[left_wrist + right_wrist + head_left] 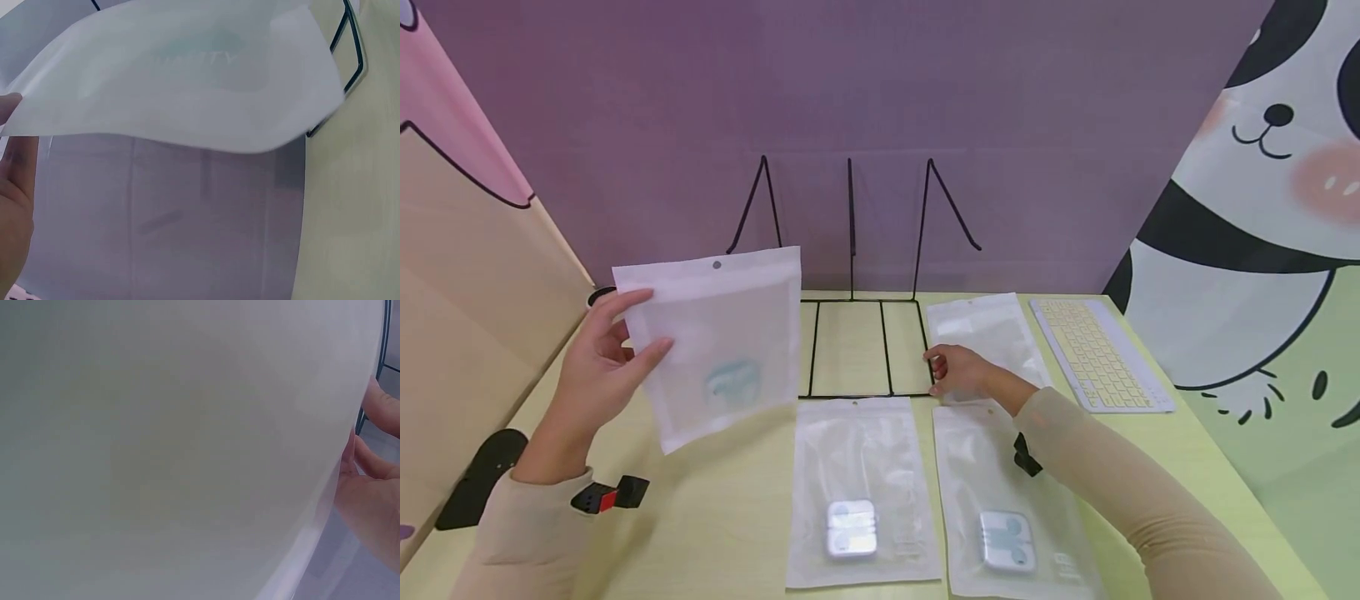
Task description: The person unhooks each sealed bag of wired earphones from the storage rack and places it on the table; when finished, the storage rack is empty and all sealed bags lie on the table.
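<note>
Two hands busy: left hand (597,367) pinches raised pouch (718,342) by edge; right hand (964,372), fingers loosely curled, rests on flat pouch (988,333) beside wire rack (861,346). Risk: thin pinch lets slick pouch slip.

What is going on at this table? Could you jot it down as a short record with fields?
Left hand: holds a pouch up by its edge
Right hand: rests on a flat bag beside the wire rack
Near edge: two pouches lying flat, each with a small case inside
Right side: keyboard
Surface: table
</note>
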Tool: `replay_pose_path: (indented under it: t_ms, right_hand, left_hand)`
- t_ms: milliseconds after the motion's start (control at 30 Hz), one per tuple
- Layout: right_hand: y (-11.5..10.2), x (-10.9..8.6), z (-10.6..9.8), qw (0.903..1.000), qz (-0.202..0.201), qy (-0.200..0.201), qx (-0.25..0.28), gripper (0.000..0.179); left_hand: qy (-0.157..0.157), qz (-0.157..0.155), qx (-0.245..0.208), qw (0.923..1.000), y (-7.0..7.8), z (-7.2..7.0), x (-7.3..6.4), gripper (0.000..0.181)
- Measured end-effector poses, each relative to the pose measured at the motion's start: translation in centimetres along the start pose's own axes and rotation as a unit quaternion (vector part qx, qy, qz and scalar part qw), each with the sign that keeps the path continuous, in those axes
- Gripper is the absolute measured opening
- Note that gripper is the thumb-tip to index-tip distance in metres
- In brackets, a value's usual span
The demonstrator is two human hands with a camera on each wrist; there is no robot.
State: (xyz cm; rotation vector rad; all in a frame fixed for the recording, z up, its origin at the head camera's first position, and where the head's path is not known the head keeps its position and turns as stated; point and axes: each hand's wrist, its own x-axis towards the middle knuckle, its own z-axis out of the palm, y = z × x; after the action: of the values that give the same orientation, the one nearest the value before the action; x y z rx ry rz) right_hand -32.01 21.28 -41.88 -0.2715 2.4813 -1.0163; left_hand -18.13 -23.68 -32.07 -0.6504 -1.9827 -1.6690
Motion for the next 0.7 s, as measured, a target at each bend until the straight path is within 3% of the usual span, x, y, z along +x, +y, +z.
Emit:
replay_pose_path:
  t_ms: [167, 333, 433, 533, 700]
  right_hand:
    - [0.0, 0.0, 0.0, 1.0000, -0.004, 0.000, -0.008, 0.065]
    - [-0.1, -0.1, 0.0, 0.9999, -0.006, 0.005, -0.012, 0.065]
    - [-0.2, -0.2, 0.0, 0.9999, -0.007, 0.005, -0.009, 0.065]
    - [-0.3, -0.3, 0.0, 0.9999, -0.007, 0.005, -0.011, 0.065]
    - [-0.4, -0.3, 0.1, 0.9999, -0.004, 0.004, -0.011, 0.064]
  left_hand:
    - [-0.022, -0.053, -0.022, 0.9981, -0.8, -1.8, -0.8, 0.067]
    - [-0.044, -0.109, 0.031, 0.9926, -2.2, -4.0, -1.1, 0.067]
    - [-0.058, -0.138, 0.103, 0.9833, -3.1, -5.1, -0.9, 0.065]
    - [-0.074, -0.169, 0.163, 0.9691, -4.4, -6.2, -0.6, 0.063]
    - [-0.110, -0.221, 0.164, 0.9551, -7.2, -7.6, 0.0, 0.063]
